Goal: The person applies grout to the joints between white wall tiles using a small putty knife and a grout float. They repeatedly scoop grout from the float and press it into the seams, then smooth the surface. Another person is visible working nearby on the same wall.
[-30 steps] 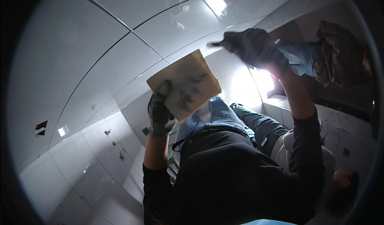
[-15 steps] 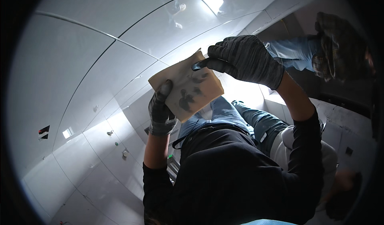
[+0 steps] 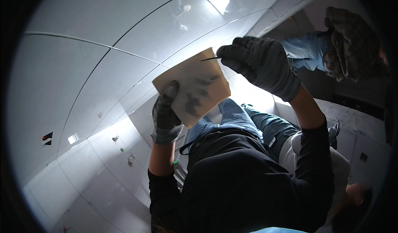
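Observation:
My left hand (image 3: 166, 113), in a dark striped knit glove, grips a tan, squarish, sponge-like slab (image 3: 178, 102) at its left edge, thumb across its face. Dark smudges mark the slab's face. My right hand (image 3: 259, 63), gloved alike, is closed around a thin dark flat tool (image 3: 210, 59). Only the tool's narrow end sticks out past the fingertips, over the slab's upper right corner; whether it touches the slab I cannot tell. The rest of the tool is hidden in the glove.
Large pale wall tiles (image 3: 87, 63) with dark joints curve along the left. A bright square light patch (image 3: 219, 1) shows at the top. Another person in blue jeans (image 3: 306, 53) and a plaid garment (image 3: 356, 46) is at upper right. A further person in a light top (image 3: 338, 162) is behind my right arm.
My right hand has drawn slightly right, and the tool's end has moved up off the smudged part toward the slab's upper corner. The left hand keeps its grip; the slab has tilted a little.

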Motion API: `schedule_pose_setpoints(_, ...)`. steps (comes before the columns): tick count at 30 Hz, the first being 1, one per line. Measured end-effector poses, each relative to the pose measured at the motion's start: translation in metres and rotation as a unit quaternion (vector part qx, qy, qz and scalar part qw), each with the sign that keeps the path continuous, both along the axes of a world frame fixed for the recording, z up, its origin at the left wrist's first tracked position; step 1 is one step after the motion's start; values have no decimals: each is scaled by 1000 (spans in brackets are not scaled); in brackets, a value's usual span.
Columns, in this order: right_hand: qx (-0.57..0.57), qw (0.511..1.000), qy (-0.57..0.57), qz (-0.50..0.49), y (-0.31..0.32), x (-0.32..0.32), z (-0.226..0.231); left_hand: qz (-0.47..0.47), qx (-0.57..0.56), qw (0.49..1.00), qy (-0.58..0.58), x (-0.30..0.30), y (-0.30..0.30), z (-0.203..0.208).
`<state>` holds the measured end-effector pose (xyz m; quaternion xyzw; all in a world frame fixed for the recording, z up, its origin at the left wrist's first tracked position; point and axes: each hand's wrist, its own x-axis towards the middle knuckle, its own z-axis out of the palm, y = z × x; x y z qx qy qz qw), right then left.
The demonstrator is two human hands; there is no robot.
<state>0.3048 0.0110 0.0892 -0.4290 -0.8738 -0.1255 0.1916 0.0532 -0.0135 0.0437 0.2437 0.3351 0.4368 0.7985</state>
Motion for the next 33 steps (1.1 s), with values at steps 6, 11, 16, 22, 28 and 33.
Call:
schedule_pose_setpoints(6,61,992,-106,-30,0,5,-6,-107,34,979,-170,31,4,15)
schedule_pose_setpoints(11,8,998,-33,-55,-6,3,-6,-23,49,990,-129,37,-8,13)
schedule_pose_setpoints(16,-101,987,94,-82,-12,-1,-4,29,26,998,-52,34,-13,6)
schedule_pose_setpoints(22,-166,948,272,0,-3,-2,-8,19,59,998,-2,26,-15,7)
schedule_pose_setpoints(28,-260,906,333,23,16,-2,-16,19,150,980,128,18,-22,-3)
schedule_pose_setpoints(33,-391,790,469,53,23,26,-4,73,40,995,59,15,-13,-9)
